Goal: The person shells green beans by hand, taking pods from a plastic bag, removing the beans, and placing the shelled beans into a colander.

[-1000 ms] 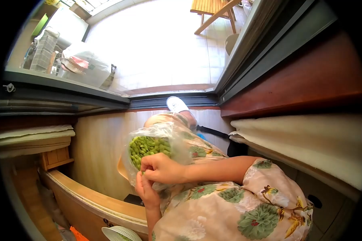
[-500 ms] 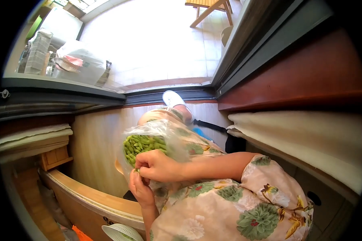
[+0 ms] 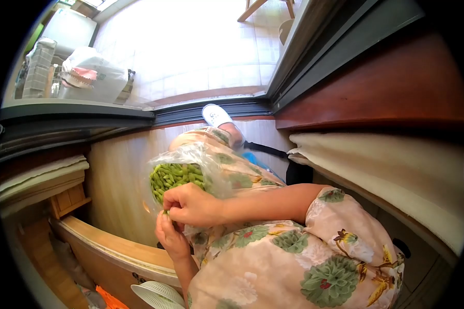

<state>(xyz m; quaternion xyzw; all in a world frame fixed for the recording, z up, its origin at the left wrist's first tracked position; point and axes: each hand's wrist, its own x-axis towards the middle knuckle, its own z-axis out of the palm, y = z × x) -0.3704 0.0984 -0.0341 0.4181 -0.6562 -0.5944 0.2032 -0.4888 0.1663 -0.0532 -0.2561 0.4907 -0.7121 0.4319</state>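
Observation:
A clear plastic bag (image 3: 216,172) full of green edamame pods (image 3: 176,174) rests on my lap, its mouth gaping. My right hand (image 3: 193,205) is closed in a pinch just in front of the pods. Right below it, my left hand (image 3: 172,238) meets it fingertip to fingertip. Between the fingertips of both hands a bit of a green edamame pod (image 3: 166,211) shows; the rest of it is covered by the fingers.
At the lower left, a white slotted basket (image 3: 157,295) stands beside the curved wooden edge (image 3: 118,244). A cream cushion (image 3: 381,180) lies to the right. Ahead, a dark sliding-door track (image 3: 211,112) crosses the floor near my white slipper (image 3: 216,115).
The whole view has shifted slightly, so the bag and hands appear a little higher and further left. Both hands keep their pinch at the pod.

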